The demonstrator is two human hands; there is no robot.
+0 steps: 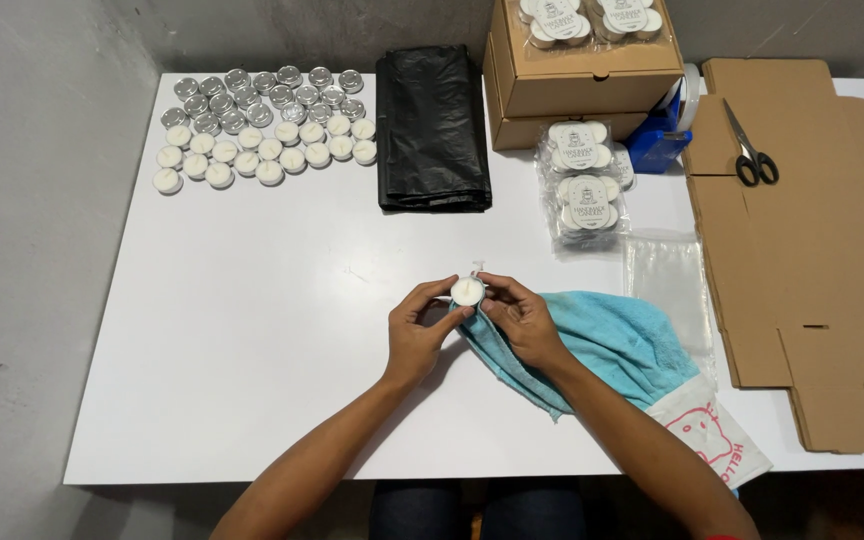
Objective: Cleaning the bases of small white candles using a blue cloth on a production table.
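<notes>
Both hands, left and right, pinch one small candle above the bench, beside a blue towel. It looks light, with soft wax; best held by its round metal rim.

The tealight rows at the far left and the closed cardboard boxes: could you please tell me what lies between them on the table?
In the head view, a folded black plastic bag lies between the tealight rows and the cardboard boxes.

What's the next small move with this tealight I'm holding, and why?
Probably wipe the tealight with the blue towel: both hands, left hand and right hand, pinch it directly above the towel's edge, apart from the tealight rows.
</notes>
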